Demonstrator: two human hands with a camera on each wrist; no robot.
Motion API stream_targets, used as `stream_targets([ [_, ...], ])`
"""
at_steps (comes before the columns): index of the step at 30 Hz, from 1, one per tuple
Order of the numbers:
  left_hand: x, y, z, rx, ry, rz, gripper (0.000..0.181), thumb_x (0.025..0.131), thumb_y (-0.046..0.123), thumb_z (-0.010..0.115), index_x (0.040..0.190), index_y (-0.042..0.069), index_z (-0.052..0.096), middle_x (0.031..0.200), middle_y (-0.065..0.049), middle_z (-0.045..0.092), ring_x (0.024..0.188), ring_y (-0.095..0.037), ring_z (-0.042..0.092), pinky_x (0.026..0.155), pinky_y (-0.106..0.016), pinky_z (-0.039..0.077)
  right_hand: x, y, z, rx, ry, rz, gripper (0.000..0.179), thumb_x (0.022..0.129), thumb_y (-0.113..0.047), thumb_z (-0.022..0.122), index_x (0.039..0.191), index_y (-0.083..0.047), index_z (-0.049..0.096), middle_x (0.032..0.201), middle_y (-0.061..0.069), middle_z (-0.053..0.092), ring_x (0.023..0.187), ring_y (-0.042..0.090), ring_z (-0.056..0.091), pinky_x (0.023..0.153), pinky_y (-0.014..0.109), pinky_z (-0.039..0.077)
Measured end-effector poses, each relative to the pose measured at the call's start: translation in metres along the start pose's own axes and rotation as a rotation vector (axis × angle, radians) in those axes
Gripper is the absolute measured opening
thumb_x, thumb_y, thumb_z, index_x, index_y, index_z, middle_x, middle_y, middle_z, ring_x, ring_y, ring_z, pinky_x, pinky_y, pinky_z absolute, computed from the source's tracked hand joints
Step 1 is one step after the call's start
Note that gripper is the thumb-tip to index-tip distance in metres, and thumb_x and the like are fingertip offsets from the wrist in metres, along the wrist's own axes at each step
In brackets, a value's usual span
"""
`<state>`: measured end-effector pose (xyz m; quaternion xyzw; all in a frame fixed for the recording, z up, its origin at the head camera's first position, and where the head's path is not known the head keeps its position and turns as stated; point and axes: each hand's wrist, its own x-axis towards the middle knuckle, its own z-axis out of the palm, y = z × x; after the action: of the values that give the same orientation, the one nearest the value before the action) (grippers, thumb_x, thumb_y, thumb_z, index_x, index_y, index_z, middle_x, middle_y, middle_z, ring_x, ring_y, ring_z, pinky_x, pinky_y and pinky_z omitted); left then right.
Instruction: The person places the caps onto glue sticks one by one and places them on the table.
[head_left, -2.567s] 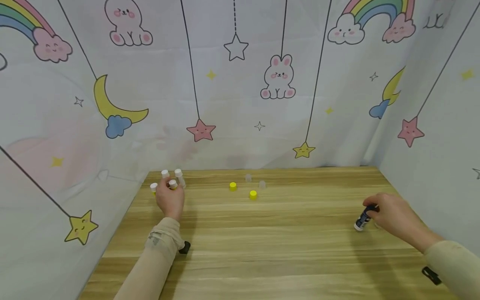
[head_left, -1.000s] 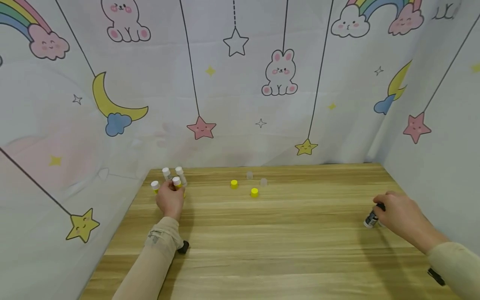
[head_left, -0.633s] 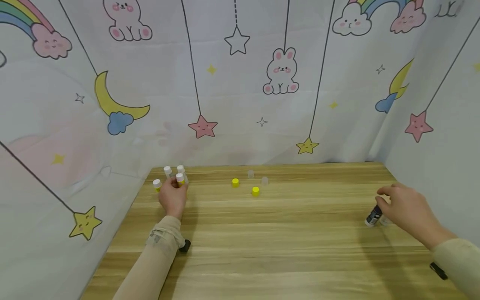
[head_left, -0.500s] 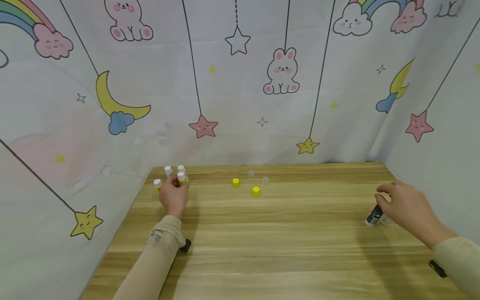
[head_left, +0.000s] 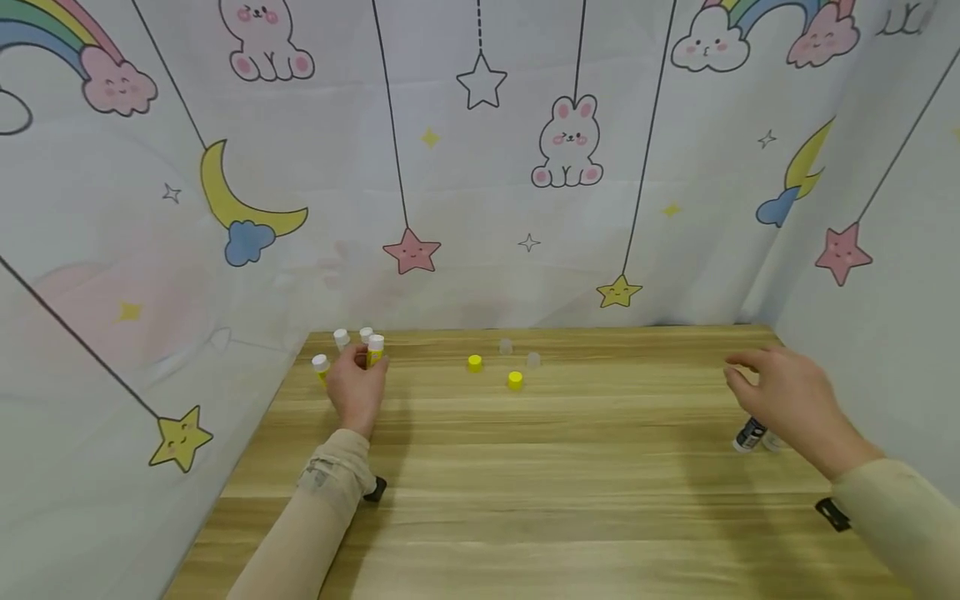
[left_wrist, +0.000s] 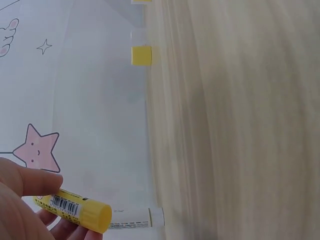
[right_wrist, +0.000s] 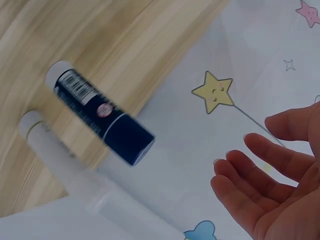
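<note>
My left hand [head_left: 356, 388] pinches a yellow glue stick [left_wrist: 75, 209] between thumb and fingers at the back left of the table. Around it stand more glue sticks with white ends: a yellow one [head_left: 321, 368] to the left and two behind. A white one [left_wrist: 131, 218] shows beyond the held stick in the left wrist view. On the right side, my right hand [head_left: 787, 392] is above a standing navy glue stick [right_wrist: 100, 110], apart from it, with loosely bent fingers and nothing held. A white glue stick [right_wrist: 55, 150] stands beside the navy one.
Two yellow caps [head_left: 515, 381] and two clear caps [head_left: 533, 360] sit at the back middle of the wooden table [head_left: 570, 483]. A printed cloth [head_left: 480, 200] rises behind the table and along both sides.
My right hand has let go of the navy glue stick and moved up off it. The left hand has lifted the yellow glue stick slightly up and to the right.
</note>
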<state>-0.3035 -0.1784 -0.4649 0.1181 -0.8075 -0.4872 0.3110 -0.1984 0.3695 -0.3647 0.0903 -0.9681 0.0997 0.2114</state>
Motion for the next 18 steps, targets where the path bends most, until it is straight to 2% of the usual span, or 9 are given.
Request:
stream_targets([
  [4, -0.005, 0.006, -0.001, 0.023, 0.008, 0.056, 0.028, 0.084, 0.012, 0.081, 0.109, 0.005, 0.071, 0.097, -0.017, 0.072, 0.088, -0.033, 0.067, 0.078, -0.051, 0.052, 0.006, -0.011, 0.008, 0.018, -0.01, 0.016, 0.026, 0.093, -0.019, 0.069, 0.111, -0.002, 0.075, 0.109, 0.025, 0.067, 0.082, 0.038, 0.065, 0.06, 0.051, 0.05],
  [7, -0.008, 0.011, -0.002, 0.051, 0.006, 0.081, 0.027, 0.083, 0.013, 0.082, 0.108, 0.007, 0.073, 0.094, -0.015, 0.072, 0.084, -0.032, 0.067, 0.076, -0.049, 0.051, 0.009, -0.018, 0.015, 0.039, -0.005, 0.014, 0.027, 0.092, -0.019, 0.07, 0.113, -0.003, 0.074, 0.109, 0.025, 0.067, 0.078, 0.036, 0.064, 0.056, 0.048, 0.05],
  [10, -0.01, 0.015, -0.002, 0.074, -0.005, 0.1, 0.028, 0.083, 0.015, 0.083, 0.109, 0.009, 0.073, 0.094, -0.013, 0.072, 0.083, -0.031, 0.066, 0.075, -0.049, 0.051, 0.013, -0.026, 0.02, 0.056, -0.004, 0.003, 0.028, 0.091, -0.018, 0.071, 0.115, -0.003, 0.074, 0.11, 0.024, 0.067, 0.078, 0.036, 0.064, 0.058, 0.05, 0.05],
  [18, -0.014, 0.026, -0.005, 0.083, 0.0, 0.159, 0.029, 0.083, 0.015, 0.083, 0.11, 0.009, 0.075, 0.096, -0.011, 0.072, 0.083, -0.03, 0.066, 0.074, -0.048, 0.051, 0.025, -0.045, 0.035, 0.12, 0.001, -0.017, 0.031, 0.091, -0.017, 0.073, 0.119, -0.005, 0.072, 0.107, 0.019, 0.067, 0.079, 0.031, 0.064, 0.057, 0.044, 0.049],
])
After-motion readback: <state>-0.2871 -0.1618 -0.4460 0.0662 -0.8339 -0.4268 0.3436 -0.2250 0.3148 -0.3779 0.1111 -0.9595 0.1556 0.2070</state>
